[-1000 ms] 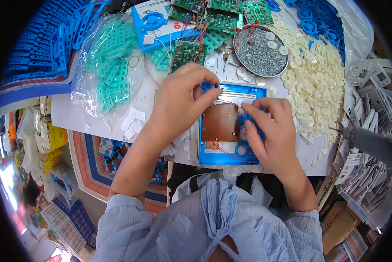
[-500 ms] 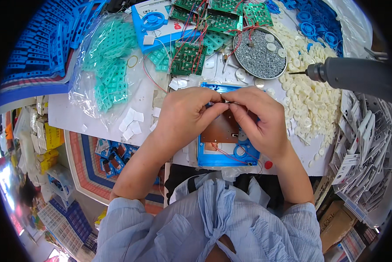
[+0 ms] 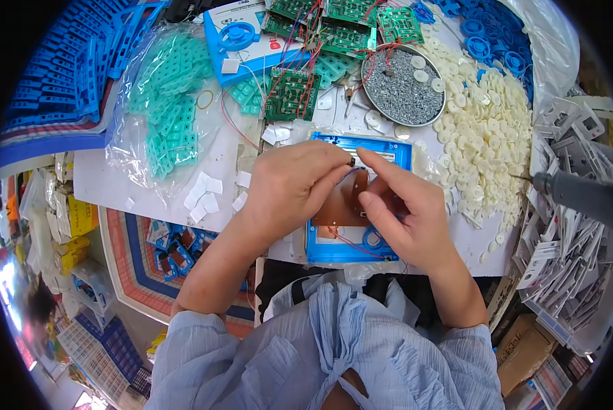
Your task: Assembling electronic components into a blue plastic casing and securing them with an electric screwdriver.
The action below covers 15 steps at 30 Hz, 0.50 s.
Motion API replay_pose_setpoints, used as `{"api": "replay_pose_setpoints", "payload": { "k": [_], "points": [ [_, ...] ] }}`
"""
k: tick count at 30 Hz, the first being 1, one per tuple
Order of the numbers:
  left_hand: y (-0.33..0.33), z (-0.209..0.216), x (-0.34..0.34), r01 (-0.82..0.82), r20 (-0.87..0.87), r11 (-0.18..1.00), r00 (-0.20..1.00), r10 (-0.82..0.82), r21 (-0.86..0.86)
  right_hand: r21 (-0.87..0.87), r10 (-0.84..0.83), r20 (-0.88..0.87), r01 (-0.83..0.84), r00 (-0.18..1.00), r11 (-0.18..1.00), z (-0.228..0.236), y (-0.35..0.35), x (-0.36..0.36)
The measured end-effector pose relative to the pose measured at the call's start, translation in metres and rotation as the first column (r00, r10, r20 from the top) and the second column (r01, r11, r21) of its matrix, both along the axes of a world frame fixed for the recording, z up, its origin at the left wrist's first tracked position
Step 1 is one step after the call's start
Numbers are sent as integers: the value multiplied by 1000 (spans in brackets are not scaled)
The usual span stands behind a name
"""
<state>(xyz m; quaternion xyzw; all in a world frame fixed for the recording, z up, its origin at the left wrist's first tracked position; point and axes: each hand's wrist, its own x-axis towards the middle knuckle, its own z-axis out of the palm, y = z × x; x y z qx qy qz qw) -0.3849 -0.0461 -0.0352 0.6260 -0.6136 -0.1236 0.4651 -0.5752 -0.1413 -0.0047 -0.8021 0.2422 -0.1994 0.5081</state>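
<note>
A blue plastic case (image 3: 312, 251) lies in front of me at the table's near edge. Inside it rests a brown circuit board (image 3: 335, 210), with thin red wires (image 3: 351, 240) running below it. My left hand (image 3: 286, 188) is closed over the board's upper left, thumb and forefinger pinching a small dark part (image 3: 352, 162). Over the case's right side is my right hand (image 3: 412, 215). Its thumb and forefinger are apart with nothing visible between them, and its other fingers are partly hidden.
A round tray (image 3: 366, 96) of small screws stands beyond the case, beside a heap of cream discs (image 3: 487, 130). Green circuit boards (image 3: 291, 96) and bagged teal pieces (image 3: 173, 102) lie further left. A power screwdriver (image 3: 580, 190) juts in from the right, above grey-white panels (image 3: 559, 239).
My right thumb and forefinger have spread and drawn back from the left fingertips. The left hand still pinches near the board's top. The power screwdriver has swung lower and right.
</note>
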Motion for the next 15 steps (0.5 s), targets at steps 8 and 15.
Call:
{"api": "replay_pose_setpoints", "payload": {
  "k": [8,15],
  "points": [
    [0,-2,0,21,40,1000,999,-21,8,96,-127,43,123,991,988,16,-37,-7],
    [-6,17,8,7,170,995,985,10,-99,49,-272,162,268,948,962,41,-148,46]
  ]
}}
